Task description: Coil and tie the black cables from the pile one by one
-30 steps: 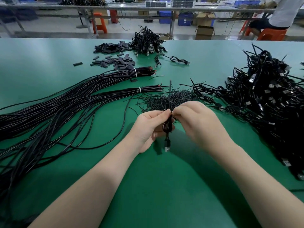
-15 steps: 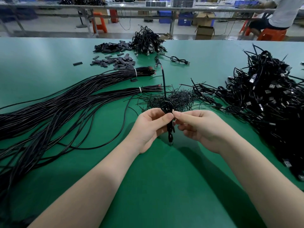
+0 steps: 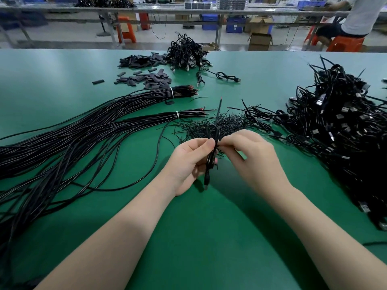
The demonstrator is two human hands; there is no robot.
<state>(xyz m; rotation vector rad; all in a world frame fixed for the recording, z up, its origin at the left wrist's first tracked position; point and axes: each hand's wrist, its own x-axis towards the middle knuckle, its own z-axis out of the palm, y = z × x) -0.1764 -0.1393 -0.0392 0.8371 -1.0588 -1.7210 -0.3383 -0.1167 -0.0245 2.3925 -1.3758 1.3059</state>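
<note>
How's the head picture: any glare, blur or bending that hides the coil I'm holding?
Head view: the coil between the left hand and right hand is sharp; soft shadows fall on the mat under the arms; pale sheen on the far mat; wide-angle bending curves the table edge; the background benches are blurred.

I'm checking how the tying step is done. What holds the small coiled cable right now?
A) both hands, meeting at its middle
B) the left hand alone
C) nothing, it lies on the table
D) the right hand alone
A: the left hand and the right hand both pinch the coiled cable at its middle, above the green table.
</note>
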